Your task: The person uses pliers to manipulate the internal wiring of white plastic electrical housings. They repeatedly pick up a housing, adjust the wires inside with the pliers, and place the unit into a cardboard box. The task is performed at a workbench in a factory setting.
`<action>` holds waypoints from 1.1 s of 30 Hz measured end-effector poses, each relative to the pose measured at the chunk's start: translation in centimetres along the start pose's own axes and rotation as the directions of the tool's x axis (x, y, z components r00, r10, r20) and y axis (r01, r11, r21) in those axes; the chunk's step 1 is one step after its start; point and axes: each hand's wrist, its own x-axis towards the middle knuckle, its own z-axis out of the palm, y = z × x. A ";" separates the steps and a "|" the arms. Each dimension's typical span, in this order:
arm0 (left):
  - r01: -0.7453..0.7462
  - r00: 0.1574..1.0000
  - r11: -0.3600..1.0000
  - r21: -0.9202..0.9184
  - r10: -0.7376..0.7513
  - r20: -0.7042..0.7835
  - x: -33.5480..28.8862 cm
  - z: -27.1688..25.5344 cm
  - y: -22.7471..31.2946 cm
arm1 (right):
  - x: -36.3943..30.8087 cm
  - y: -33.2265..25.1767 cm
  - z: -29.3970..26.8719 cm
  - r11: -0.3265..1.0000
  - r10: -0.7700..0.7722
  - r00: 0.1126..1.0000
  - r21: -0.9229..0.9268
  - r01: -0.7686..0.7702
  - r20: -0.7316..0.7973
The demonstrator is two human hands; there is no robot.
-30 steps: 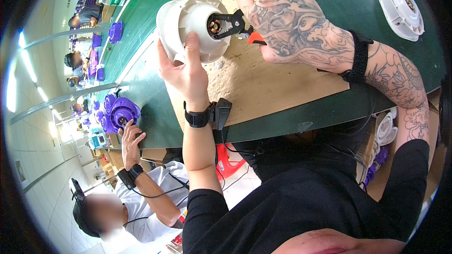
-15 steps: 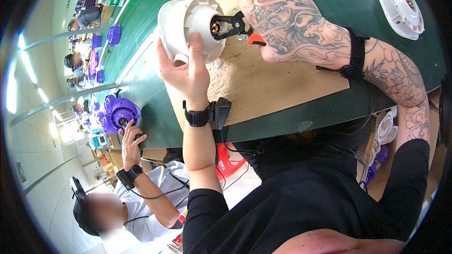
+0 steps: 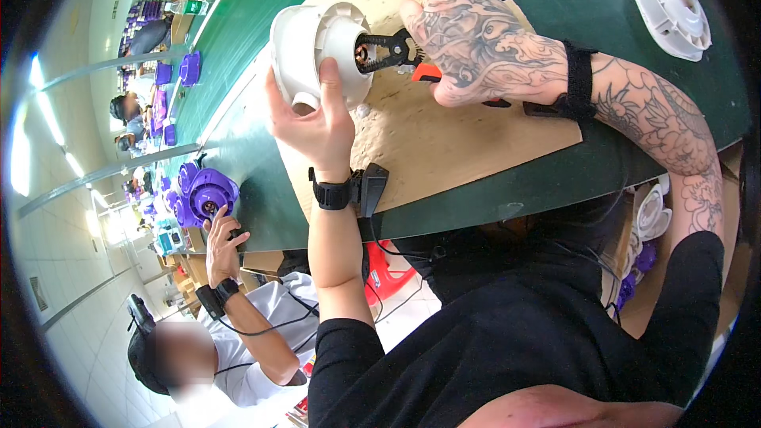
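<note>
My left hand (image 3: 317,123) is closed around a white round plastic housing (image 3: 305,40), thumb on its near side. The housing lies tilted over brown cardboard, its hub opening turned to the right. Copper-coloured metal shows inside that hub. In my right hand (image 3: 476,43) is a pair of black pliers (image 3: 394,51) with red-orange handles, gripped from above. The jaws reach into the hub opening; their tips are hidden inside it. My palm covers most of the handles.
A second white housing (image 3: 670,8) lies at the table's far right. The cardboard sheet (image 3: 476,150) covers part of the green table (image 3: 555,174). Left of me a co-worker's hand (image 3: 224,246) works at a purple housing (image 3: 212,190). White and purple parts (image 3: 650,214) sit in a box below the table edge.
My right hand and the pliers have shifted slightly left and down. The held housing has turned a little, showing more of its lower round opening.
</note>
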 end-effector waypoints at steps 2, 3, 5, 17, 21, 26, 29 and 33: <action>0.005 1.000 1.000 -0.004 -0.005 -0.009 -0.1 -0.1 -0.1 | 0.2 0.4 1.0 0.999 -0.048 0.996 -0.028 0.046 -0.072; 0.007 1.000 1.000 -0.006 -0.007 -0.014 -0.2 -0.2 -0.2 | 0.3 0.6 1.4 0.997 -0.072 0.992 -0.042 0.068 -0.107; 0.000 1.000 1.000 -0.012 0.000 -0.006 0.0 0.3 0.1 | 0.3 1.0 0.8 1.000 -0.022 0.999 0.009 0.022 -0.044; 0.014 1.000 0.999 -0.029 -0.014 -0.008 -0.4 0.4 -0.1 | 0.4 1.6 1.3 0.981 0.017 0.998 0.191 -0.029 0.065; -0.042 0.999 0.999 0.006 0.042 -0.012 -0.1 1.1 -0.3 | 0.4 1.9 0.9 0.953 0.049 0.998 0.297 -0.062 0.050; 0.004 0.999 0.998 -0.070 -0.008 -0.050 -0.7 -0.6 -1.2 | 2.4 1.1 0.8 0.919 0.090 0.895 0.310 -0.243 0.436; -0.111 0.994 0.991 0.079 0.112 -0.009 0.3 -1.1 -0.5 | 2.9 1.2 -0.8 0.924 0.081 0.848 0.280 -0.261 0.523; -0.048 0.994 0.999 0.019 0.050 -0.093 0.3 -1.8 -0.6 | 2.9 0.0 -3.2 0.693 0.067 0.787 0.539 -0.479 0.614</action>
